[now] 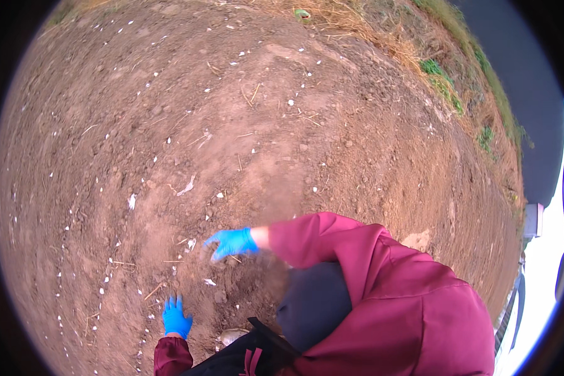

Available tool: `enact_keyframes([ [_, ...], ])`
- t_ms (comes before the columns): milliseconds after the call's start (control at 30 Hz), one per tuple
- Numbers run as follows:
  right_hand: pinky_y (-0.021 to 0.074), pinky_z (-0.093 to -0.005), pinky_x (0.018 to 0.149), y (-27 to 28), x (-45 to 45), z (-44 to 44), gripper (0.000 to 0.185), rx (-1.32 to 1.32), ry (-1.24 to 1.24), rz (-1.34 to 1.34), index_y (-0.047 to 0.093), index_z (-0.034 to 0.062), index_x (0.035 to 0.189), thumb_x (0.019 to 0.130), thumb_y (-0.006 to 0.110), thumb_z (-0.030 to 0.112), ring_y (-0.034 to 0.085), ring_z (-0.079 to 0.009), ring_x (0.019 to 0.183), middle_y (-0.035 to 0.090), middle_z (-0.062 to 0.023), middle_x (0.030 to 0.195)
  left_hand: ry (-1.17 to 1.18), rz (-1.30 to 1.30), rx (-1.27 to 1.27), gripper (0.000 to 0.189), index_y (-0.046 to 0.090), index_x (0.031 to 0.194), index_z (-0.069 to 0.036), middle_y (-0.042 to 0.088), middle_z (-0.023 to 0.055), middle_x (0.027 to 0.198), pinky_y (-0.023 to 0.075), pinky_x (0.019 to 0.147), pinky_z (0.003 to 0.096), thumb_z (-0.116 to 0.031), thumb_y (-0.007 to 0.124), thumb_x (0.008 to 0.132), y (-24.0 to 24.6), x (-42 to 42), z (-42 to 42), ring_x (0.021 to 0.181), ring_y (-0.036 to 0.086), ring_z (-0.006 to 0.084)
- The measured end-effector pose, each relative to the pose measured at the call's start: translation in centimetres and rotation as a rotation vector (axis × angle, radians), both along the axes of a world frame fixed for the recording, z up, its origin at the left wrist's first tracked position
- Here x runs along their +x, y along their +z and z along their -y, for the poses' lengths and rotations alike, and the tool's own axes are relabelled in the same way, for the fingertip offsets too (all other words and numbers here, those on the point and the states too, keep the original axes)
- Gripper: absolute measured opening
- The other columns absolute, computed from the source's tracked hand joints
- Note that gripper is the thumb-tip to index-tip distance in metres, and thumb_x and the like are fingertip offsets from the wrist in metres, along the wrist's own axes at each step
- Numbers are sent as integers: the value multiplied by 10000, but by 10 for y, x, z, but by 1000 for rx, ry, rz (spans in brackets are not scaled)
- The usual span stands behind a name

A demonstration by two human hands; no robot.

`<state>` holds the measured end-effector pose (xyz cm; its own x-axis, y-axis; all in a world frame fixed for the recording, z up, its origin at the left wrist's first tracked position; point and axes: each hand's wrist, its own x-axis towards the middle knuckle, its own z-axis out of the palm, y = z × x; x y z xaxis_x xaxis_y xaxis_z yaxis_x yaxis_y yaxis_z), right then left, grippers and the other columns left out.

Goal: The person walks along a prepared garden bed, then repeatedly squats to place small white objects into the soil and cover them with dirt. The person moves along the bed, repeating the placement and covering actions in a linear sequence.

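My left hand, in a blue glove, is at the lower left, flat over or on the brown soil, its fingers apart and nothing seen in it. Farther right and higher in the view, my right hand wears a matching glove; it is slightly blurred over the soil, fingers spread, with no held thing visible. Small white pieces, which look like garlic cloves, lie scattered and in rough rows about both hands. A papery white scrap lies just left of my right hand.
My dark-clothed knee is beside a black cloth item with pinkish ties. A pale, shiny object is partly hidden by the cloth. Dry straw and green weeds edge the soil near a large dark surface.
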<state>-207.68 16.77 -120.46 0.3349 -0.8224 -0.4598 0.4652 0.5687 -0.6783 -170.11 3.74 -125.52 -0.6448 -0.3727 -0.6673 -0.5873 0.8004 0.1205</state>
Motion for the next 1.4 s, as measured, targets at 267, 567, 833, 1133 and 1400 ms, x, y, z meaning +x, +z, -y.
enact_keyframes([
  [267, 561, -372, 695, -111, -51, -90, 229, 147, -58, -79, 690, 115, 1076, 870, 616, 181, 671, -209, 840, 694, -112, 970, -5, -12, 6, 788, 354, 1438, -112, 341, 193, 1473, 355, 1044, 487, -313, 701, 760, -2, 0, 3, 1348, 323, 401],
  [567, 515, -495, 860, 89, -480, -325, 722, 149, -2194, -726, 312, 101, 1459, 891, 588, 451, 547, -400, 1110, 345, -122, 1481, -6, -68, -19, 747, 353, 1437, -116, 361, 170, 1463, 350, 1034, 505, -251, 679, 778, 3, -3, 1, 1344, 326, 394],
  [833, 358, -369, 1063, -38, -282, -221, 669, 620, -922, -1202, 368, 22, 1424, 882, 655, 289, 366, -287, 1343, 428, -177, 1426, 13, -60, -40, 726, 374, 1422, -111, 387, 195, 1426, 345, 1054, 488, -244, 680, 778, 2, -7, -2, 1319, 352, 397],
  [1133, 428, -487, 905, -44, 14, -88, 520, -1033, 397, -1442, 528, 200, 1249, 761, 677, 296, 444, -314, 1217, 455, -90, 1353, 23, -61, -101, 750, 354, 1440, -127, 368, 169, 1444, 330, 1043, 504, -288, 684, 786, 7, -10, -9, 1327, 336, 400],
  [1400, 454, -351, 740, -70, 22, -132, 296, -907, 778, -1667, 583, 140, 1082, 786, 585, 146, 555, -223, 927, 527, -42, 1028, -140, -393, -14, 522, 525, 1276, -146, 487, 127, 1273, 396, 933, 476, -219, 661, 778, 26, -24, -50, 1168, 468, 335],
])
